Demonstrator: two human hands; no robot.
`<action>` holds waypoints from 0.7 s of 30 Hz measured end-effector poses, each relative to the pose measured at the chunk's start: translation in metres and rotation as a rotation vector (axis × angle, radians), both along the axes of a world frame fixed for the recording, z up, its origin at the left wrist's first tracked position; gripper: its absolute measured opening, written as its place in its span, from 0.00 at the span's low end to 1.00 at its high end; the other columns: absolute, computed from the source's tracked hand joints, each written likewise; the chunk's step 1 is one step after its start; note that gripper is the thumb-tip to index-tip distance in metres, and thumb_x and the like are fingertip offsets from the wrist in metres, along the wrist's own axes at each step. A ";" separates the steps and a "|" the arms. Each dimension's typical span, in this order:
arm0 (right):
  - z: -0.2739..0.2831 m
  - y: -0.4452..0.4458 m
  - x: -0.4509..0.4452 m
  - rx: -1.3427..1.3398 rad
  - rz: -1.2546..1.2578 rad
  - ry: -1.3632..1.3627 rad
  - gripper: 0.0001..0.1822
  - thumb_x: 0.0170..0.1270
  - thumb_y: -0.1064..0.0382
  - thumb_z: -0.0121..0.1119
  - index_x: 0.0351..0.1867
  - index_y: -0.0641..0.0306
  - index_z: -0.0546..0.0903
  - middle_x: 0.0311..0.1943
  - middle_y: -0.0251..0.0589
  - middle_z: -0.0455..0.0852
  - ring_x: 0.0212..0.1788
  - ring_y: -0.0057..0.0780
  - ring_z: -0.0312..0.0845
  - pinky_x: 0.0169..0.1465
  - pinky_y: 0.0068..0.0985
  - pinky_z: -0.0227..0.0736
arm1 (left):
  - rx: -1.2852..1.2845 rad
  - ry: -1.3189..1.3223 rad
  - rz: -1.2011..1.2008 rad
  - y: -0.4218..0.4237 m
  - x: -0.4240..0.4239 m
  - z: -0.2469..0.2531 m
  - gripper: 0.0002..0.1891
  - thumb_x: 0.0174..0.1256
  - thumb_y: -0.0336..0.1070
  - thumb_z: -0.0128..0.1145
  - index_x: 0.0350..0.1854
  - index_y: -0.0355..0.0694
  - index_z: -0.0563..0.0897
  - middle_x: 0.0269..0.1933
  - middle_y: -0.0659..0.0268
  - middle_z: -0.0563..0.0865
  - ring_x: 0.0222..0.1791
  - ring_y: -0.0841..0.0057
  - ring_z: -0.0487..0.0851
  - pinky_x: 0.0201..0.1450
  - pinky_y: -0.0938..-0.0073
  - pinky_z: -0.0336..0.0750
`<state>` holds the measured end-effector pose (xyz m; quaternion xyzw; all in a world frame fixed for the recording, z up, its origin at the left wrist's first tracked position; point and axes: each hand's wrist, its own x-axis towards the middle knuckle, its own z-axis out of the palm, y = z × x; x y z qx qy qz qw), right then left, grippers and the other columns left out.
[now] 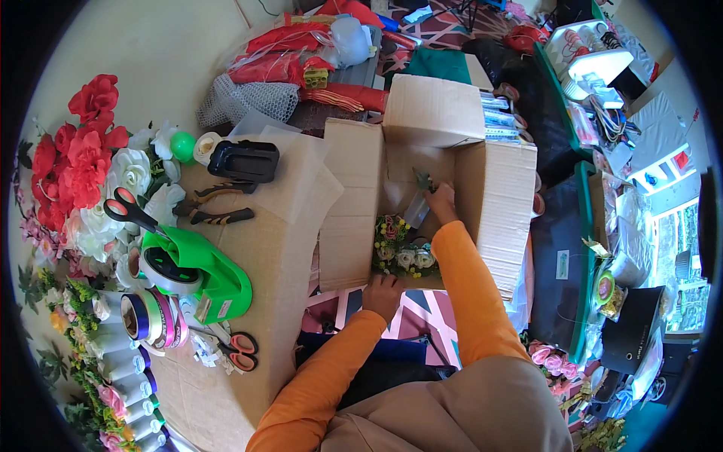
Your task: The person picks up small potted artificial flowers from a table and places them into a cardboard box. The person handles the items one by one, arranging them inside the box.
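Observation:
An open cardboard box (432, 110) stands before me with its flaps folded outward. My right hand (441, 199) reaches inside it, closed on a small green and dark item (422, 179) whose kind I cannot tell. A translucent plastic piece (417, 210) lies just below that hand. Small white artificial roses (415, 259) with yellow and pink flowers and greenery fill the box's near left part. My left hand (384, 295) rests at the box's near edge, its fingertips over the rim beside the flowers; whether it grips the rim is unclear.
To the left, a cardboard-covered table (271, 254) holds a green tape dispenser (226, 277), scissors (243, 351), pliers (220, 203), ribbon rolls (155, 319) and a black plastic tray (244, 160). Artificial flowers (85, 164) line its far left. Dark bins with green rims (587, 254) stand at the right.

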<state>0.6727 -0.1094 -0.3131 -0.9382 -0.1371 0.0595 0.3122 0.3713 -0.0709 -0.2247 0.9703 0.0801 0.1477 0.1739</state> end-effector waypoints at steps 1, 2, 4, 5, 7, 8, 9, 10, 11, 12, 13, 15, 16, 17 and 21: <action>0.017 -0.002 -0.012 0.043 0.032 -0.047 0.17 0.43 0.57 0.69 0.33 0.64 0.83 0.42 0.55 0.79 0.49 0.50 0.75 0.54 0.37 0.70 | -0.002 0.003 0.007 0.000 -0.001 0.001 0.06 0.47 0.37 0.62 0.29 0.47 0.81 0.33 0.71 0.78 0.37 0.69 0.77 0.31 0.68 0.76; 0.030 -0.006 -0.021 0.084 0.056 -0.085 0.15 0.44 0.59 0.68 0.34 0.64 0.83 0.41 0.55 0.80 0.48 0.49 0.75 0.54 0.37 0.70 | -0.001 0.004 0.006 0.000 0.000 0.001 0.06 0.47 0.37 0.62 0.29 0.47 0.81 0.33 0.71 0.78 0.36 0.69 0.77 0.31 0.68 0.76; 0.051 -0.015 -0.041 0.167 0.103 -0.160 0.12 0.47 0.65 0.65 0.35 0.65 0.82 0.39 0.53 0.81 0.47 0.49 0.76 0.53 0.37 0.70 | 0.001 0.006 0.003 0.000 0.000 0.003 0.06 0.47 0.37 0.61 0.29 0.47 0.81 0.33 0.71 0.79 0.36 0.69 0.77 0.31 0.68 0.76; 0.061 -0.020 -0.052 0.202 0.163 -0.141 0.11 0.47 0.67 0.64 0.34 0.65 0.82 0.38 0.53 0.81 0.47 0.49 0.75 0.53 0.37 0.70 | 0.004 0.007 0.005 0.000 0.000 0.002 0.06 0.47 0.37 0.61 0.29 0.47 0.81 0.33 0.71 0.79 0.36 0.69 0.77 0.31 0.68 0.76; 0.080 -0.032 -0.074 0.274 0.279 -0.104 0.09 0.49 0.70 0.61 0.34 0.65 0.82 0.36 0.51 0.81 0.47 0.50 0.75 0.53 0.37 0.69 | 0.013 0.008 0.005 0.001 0.000 0.001 0.06 0.47 0.37 0.61 0.29 0.47 0.81 0.32 0.71 0.79 0.36 0.69 0.77 0.30 0.68 0.76; 0.086 -0.038 -0.082 0.260 0.330 -0.072 0.08 0.50 0.70 0.60 0.34 0.64 0.82 0.37 0.50 0.81 0.47 0.50 0.75 0.52 0.38 0.69 | 0.015 0.027 0.004 0.001 0.000 0.001 0.07 0.47 0.37 0.62 0.30 0.47 0.81 0.33 0.71 0.79 0.36 0.69 0.77 0.31 0.68 0.77; 0.093 -0.046 -0.089 0.243 0.376 -0.041 0.07 0.51 0.70 0.59 0.34 0.62 0.83 0.37 0.48 0.81 0.47 0.49 0.75 0.51 0.39 0.68 | 0.015 0.044 -0.003 0.001 0.001 0.003 0.08 0.46 0.36 0.63 0.31 0.47 0.81 0.34 0.70 0.79 0.37 0.69 0.77 0.32 0.68 0.77; 0.102 -0.051 -0.097 0.227 0.427 -0.009 0.07 0.52 0.70 0.58 0.33 0.61 0.83 0.37 0.47 0.81 0.47 0.49 0.75 0.51 0.40 0.68 | 0.016 0.061 -0.003 0.001 0.001 0.003 0.09 0.46 0.36 0.64 0.32 0.47 0.81 0.34 0.70 0.80 0.37 0.68 0.78 0.32 0.68 0.77; 0.113 -0.056 -0.106 0.107 0.469 -0.078 0.06 0.53 0.69 0.57 0.33 0.60 0.82 0.36 0.45 0.82 0.46 0.48 0.75 0.50 0.41 0.67 | 0.008 0.059 -0.003 0.002 0.000 0.002 0.09 0.46 0.36 0.64 0.32 0.47 0.81 0.34 0.70 0.80 0.37 0.68 0.78 0.33 0.68 0.77; 0.130 -0.060 -0.115 -0.013 0.505 -0.149 0.06 0.54 0.68 0.56 0.33 0.59 0.82 0.35 0.44 0.82 0.45 0.47 0.76 0.48 0.42 0.67 | 0.001 0.056 -0.007 0.002 0.001 0.003 0.09 0.46 0.36 0.64 0.32 0.47 0.81 0.34 0.70 0.80 0.37 0.68 0.78 0.33 0.68 0.77; 0.137 -0.062 -0.122 -0.133 0.541 -0.219 0.06 0.55 0.67 0.55 0.33 0.58 0.82 0.34 0.42 0.83 0.44 0.46 0.76 0.47 0.43 0.67 | -0.005 0.053 -0.010 0.002 0.001 0.003 0.09 0.46 0.36 0.63 0.32 0.47 0.81 0.34 0.69 0.80 0.36 0.68 0.78 0.33 0.68 0.77; 0.131 -0.068 -0.130 -0.175 0.598 -0.238 0.05 0.55 0.65 0.55 0.33 0.54 0.80 0.29 0.42 0.82 0.40 0.44 0.78 0.44 0.43 0.67 | 0.001 0.043 -0.013 0.003 0.001 0.002 0.09 0.47 0.36 0.63 0.32 0.47 0.81 0.34 0.69 0.80 0.36 0.68 0.78 0.32 0.68 0.77; 0.129 -0.069 -0.130 -0.196 0.627 -0.248 0.05 0.55 0.64 0.56 0.33 0.53 0.79 0.27 0.42 0.82 0.39 0.42 0.79 0.42 0.43 0.67 | 0.003 0.038 -0.014 0.003 0.001 0.002 0.09 0.47 0.36 0.63 0.32 0.47 0.82 0.34 0.69 0.80 0.36 0.68 0.78 0.32 0.68 0.77; 0.129 -0.070 -0.128 -0.234 0.635 -0.141 0.05 0.55 0.63 0.56 0.34 0.53 0.79 0.27 0.41 0.83 0.39 0.44 0.79 0.43 0.43 0.67 | 0.004 0.045 -0.014 0.003 0.001 0.001 0.09 0.47 0.36 0.63 0.32 0.46 0.82 0.34 0.69 0.80 0.36 0.68 0.78 0.32 0.68 0.77; 0.181 -0.052 -0.110 -0.160 0.380 0.138 0.08 0.56 0.58 0.58 0.37 0.53 0.77 0.29 0.43 0.83 0.42 0.48 0.77 0.51 0.43 0.65 | 0.008 0.054 -0.009 0.003 0.001 0.002 0.09 0.47 0.36 0.63 0.33 0.46 0.82 0.34 0.68 0.80 0.36 0.67 0.78 0.32 0.67 0.77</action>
